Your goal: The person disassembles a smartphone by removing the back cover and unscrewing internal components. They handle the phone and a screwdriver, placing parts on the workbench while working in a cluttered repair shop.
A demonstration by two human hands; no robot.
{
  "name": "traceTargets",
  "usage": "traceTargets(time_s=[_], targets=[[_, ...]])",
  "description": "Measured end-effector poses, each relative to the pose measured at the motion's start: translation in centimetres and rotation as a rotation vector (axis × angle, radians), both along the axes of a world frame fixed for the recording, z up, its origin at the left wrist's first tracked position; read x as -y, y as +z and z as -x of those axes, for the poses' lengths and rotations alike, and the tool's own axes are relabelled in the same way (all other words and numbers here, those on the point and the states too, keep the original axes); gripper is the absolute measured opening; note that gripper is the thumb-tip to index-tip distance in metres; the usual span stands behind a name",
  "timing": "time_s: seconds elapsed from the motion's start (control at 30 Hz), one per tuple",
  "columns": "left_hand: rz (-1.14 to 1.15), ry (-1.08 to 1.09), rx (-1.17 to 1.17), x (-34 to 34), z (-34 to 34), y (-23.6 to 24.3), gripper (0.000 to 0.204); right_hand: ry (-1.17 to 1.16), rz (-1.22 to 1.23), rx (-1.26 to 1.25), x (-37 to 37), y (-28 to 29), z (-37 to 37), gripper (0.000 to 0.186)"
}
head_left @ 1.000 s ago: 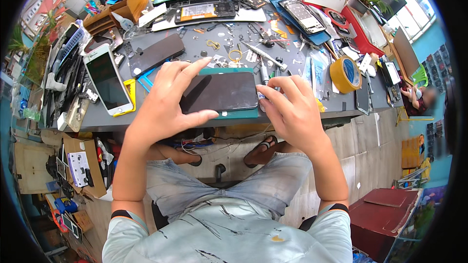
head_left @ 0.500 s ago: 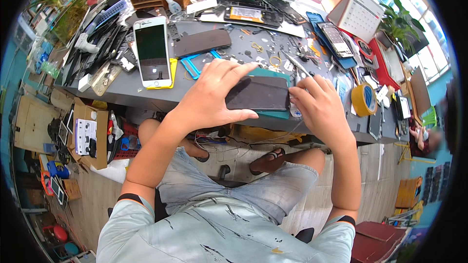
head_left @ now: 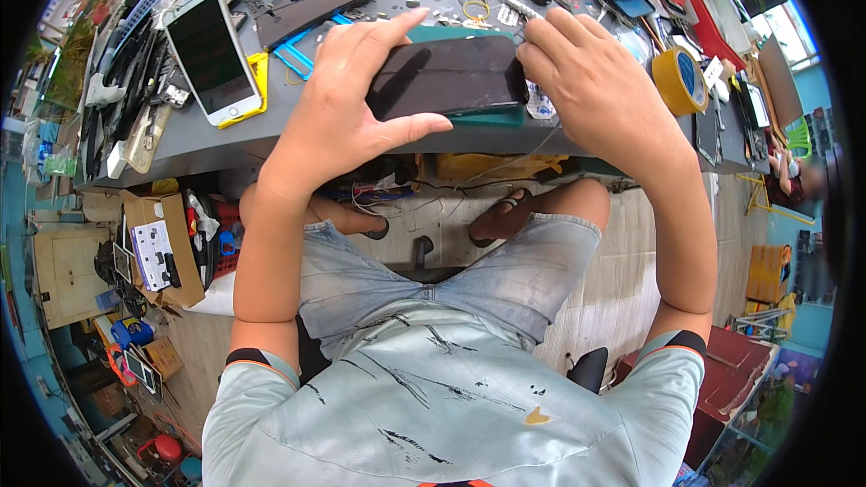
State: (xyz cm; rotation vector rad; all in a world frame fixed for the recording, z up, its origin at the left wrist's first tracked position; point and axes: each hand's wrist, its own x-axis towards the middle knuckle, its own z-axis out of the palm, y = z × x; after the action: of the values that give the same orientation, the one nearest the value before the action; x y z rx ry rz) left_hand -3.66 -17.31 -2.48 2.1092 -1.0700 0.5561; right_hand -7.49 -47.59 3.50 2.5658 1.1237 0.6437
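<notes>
Grey bench, littered. Black phone lies over a green mat; I see my left hand spread around its left end, right hand curled at the other, grip unclear. White phone and yellow tape roll flank them.

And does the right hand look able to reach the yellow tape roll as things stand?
Probably yes: the tape roll is close to the right hand, with nothing tall visible between, though it is occupied at the dark phone.
</notes>
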Motion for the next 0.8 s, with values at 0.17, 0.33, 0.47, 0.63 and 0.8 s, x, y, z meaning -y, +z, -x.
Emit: traceTargets(time_s=[0.17,0.33,0.47,0.63,0.8], targets=[[0.010,0.007,0.008,0.0,-0.4,-0.2,0.101,-0.194,0.011,0.082,2.2,0.6,1.6,0.016],[0.087,-0.021,0.014,-0.6,-0.5,-0.7,0.106,-0.101,-0.418,-0.195,1.3,0.5,8.5,0.022],[0.075,-0.006,0.039,-0.4,-0.5,-0.9,0.107,-0.119,-0.468,-0.667,-0.2,-7.3,11.4,0.024],[0.044,-0.017,0.087,-0.1,-0.6,-0.5,0.110,-0.291,-0.303,-0.670,3.4,-24.1,8.6,0.017],[0.117,-0.051,0.065,-0.2,-0.7,-0.6,0.114,-0.363,-0.195,-0.636,3.6,-27.0,8.7,0.039]])
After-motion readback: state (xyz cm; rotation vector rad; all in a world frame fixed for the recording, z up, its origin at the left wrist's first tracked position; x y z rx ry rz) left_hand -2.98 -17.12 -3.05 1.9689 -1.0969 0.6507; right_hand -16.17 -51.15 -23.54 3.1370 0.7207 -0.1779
